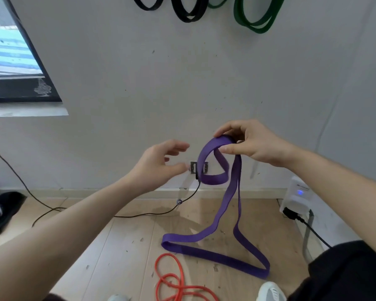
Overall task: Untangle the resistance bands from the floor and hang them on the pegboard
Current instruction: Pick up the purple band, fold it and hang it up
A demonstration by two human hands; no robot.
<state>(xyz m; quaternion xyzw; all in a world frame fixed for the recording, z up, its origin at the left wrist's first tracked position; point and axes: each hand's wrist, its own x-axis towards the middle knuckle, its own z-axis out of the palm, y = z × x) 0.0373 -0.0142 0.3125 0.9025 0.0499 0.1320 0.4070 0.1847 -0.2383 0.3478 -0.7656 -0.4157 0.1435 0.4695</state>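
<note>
My right hand (pixel 251 142) pinches the top of a wide purple resistance band (pixel 213 213), which makes a small twisted loop below my fingers. Its long tail hangs down and folds flat on the wooden floor. My left hand (pixel 161 164) hovers just left of that loop, fingers relaxed and apart, touching nothing. A thin orange band (pixel 172 279) lies coiled on the floor near my feet. High on the wall hang black bands (pixel 188 11) and green bands (pixel 254 20); their pegs are out of view.
A black cable (pixel 139 215) runs from a wall socket (pixel 197 168) across the floor. A white device (pixel 295 196) with a blue light stands at the right wall. A dark-framed window (pixel 20 68) is at the left. Dark clothing (pixel 2 211) lies at the far left.
</note>
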